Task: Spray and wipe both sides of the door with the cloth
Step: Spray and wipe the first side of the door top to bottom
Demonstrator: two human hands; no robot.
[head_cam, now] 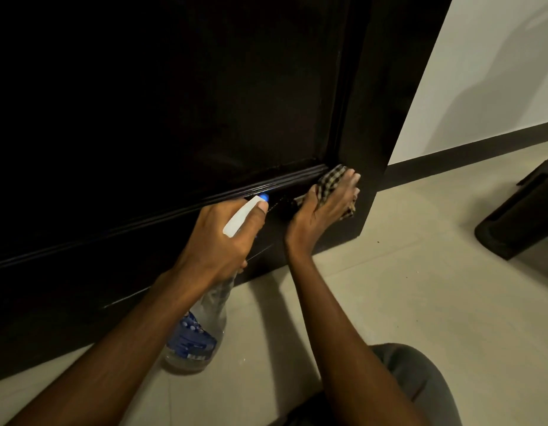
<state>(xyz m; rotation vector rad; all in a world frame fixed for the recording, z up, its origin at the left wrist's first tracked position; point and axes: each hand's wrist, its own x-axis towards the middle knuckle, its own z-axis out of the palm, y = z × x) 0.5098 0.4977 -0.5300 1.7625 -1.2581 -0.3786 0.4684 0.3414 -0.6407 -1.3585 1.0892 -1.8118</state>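
While the dark door (143, 118) filled the whole left and middle of the view, its lower moulding ran across as a glossy ridge, and down at the bottom rail was where the action was. First, on the left, the left hand (217, 241) was wrapped round the neck of the spray bottle (199, 330), thumb lying along the white spray head (240, 218), blue nozzle tip (264, 197) aimed at the door just under the moulding. The clear bottle with its blue label hung tilted below the wrist, close above the pale tiled floor (389, 302); whether a finger sat on the trigger could not be told, since the hand hid it. Just beside it, to the right, the right hand (325, 207) lay over the checked cloth (331, 179), fingers spread and nearly straight, pressing it flat against the door near the lower right corner where the moulding ended. Cloth edges peeked out above the fingers and below them. Further right came the door's outer edge, then a white wall (481, 87) with dark skirting (466, 152) along its foot, and a dark object (518, 222) on the floor at the far right, too cropped to name. At the bottom, the person's knee (414, 382) in grey fabric showed.
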